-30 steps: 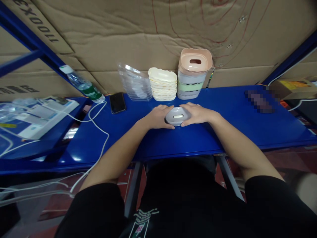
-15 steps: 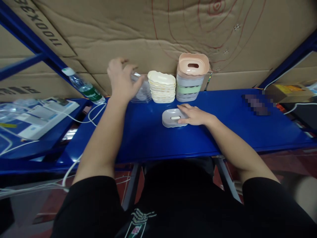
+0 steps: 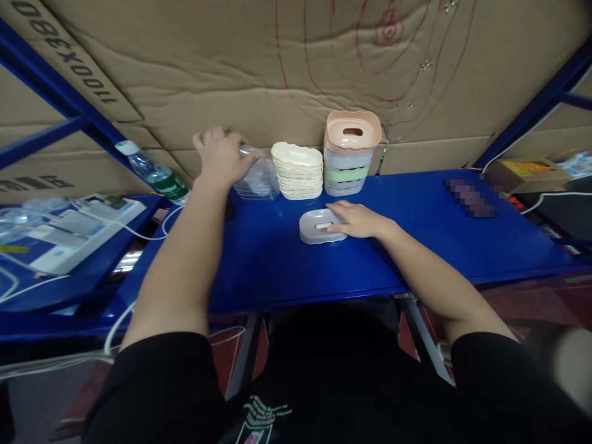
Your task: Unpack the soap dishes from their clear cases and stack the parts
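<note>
My left hand [image 3: 222, 154] reaches to the top of a stack of clear plastic pieces [image 3: 259, 179], its thumb and fingers around the near top edge. Beside it stands a stack of cream scalloped trays [image 3: 298, 172]. To the right rises a taller stack of oval parts in grey and green, with a peach one [image 3: 354, 131] on top that has a slot. In front lies a pale grey oval dish [image 3: 311, 233] with a small white piece in its middle. My right hand [image 3: 356, 219] rests on the dish's right side, thumb near the white piece.
A bottle with a green label [image 3: 164, 179] leans at the left. White cables and a white power strip [image 3: 87, 234] lie farther left. A blurred dark object [image 3: 469, 197] and a cardboard box [image 3: 531, 176] are at the right. Cardboard [image 3: 222, 74] stands behind the blue table [image 3: 296, 277].
My left hand has settled onto the top of the clear stack. The camera view has shifted slightly. My right hand stays at the dish, and the white piece looks slightly tilted now.
</note>
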Available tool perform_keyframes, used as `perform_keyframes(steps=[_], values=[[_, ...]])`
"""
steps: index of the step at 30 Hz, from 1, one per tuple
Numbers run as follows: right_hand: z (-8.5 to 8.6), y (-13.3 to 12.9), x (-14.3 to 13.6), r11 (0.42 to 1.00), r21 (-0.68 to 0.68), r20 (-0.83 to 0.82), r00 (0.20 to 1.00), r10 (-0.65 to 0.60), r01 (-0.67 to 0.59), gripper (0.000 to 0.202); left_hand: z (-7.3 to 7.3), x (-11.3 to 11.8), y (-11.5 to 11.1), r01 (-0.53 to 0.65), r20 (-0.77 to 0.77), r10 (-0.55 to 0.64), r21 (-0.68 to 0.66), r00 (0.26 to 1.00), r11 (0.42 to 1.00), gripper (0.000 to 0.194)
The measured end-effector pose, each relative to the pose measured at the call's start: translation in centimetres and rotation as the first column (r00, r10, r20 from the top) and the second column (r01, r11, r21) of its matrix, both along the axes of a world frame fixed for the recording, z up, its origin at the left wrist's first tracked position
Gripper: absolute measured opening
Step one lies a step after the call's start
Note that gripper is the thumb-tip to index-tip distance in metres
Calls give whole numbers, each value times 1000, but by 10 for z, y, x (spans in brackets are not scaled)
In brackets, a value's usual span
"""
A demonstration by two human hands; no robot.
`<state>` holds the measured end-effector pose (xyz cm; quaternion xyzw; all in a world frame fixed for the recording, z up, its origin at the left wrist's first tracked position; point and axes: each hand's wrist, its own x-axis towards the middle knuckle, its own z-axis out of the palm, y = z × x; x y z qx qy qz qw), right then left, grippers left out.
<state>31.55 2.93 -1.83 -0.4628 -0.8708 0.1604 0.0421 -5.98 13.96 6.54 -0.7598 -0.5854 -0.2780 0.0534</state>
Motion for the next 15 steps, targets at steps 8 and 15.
perform_keyframes(steps=[8,15], values=[[-9,4,3,998,59,-12,1000,16,-15,111,22,8,-23,-37,24,36,64,999,997,41],[-1,5,7,996,70,-3,998,-63,63,105,29,28,-55,54,110,-95,322,989,945,55]])
